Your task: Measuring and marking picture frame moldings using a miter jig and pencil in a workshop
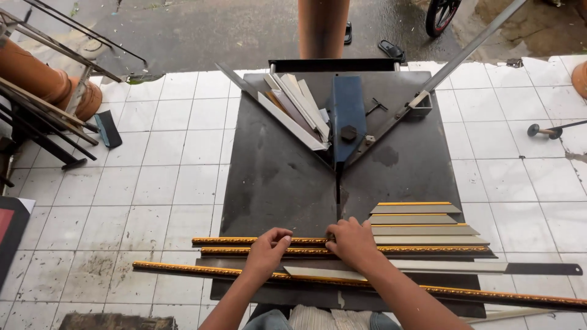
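Both hands are down on the long gold-trimmed moulding strips point(306, 245), thin ornate sticks with a bumpy, embossed gilt edge and a dark underside, lying crosswise near the front edge of a dark metal work plate point(275, 177). The left hand point(269, 249) has its fingers curled over the strips, knuckles up, pinching down on top of them; the right hand point(353, 243) sits just beside it, also curled and pressing on the same pair of strips, so both are closed on the moulding rather than lying flat. A third gold-edged strip point(183, 269), much longer, runs just below them and sticks out past the plate on both sides. Between the wrists there's a short mitre-cut piece point(324, 273), flat, pale grey on its face with a thin gold lip. To the right of the hands is a neat stack of cut pieces point(422, 223), trapezoid shaped with angled ends, matte grey faces and bright gold top edges, stepped from short to long. The plate itself is scuffed, dull steel with a V-shaped pair of fences and a blue blade housing point(347, 116) at the middle, with a slot running toward the hands. Piled in the left arm of the V are more offcuts point(296, 110), whitish and grey, smooth looking. It all sits on white glazed floor tiles point(159, 183), grimy in the grout lines.
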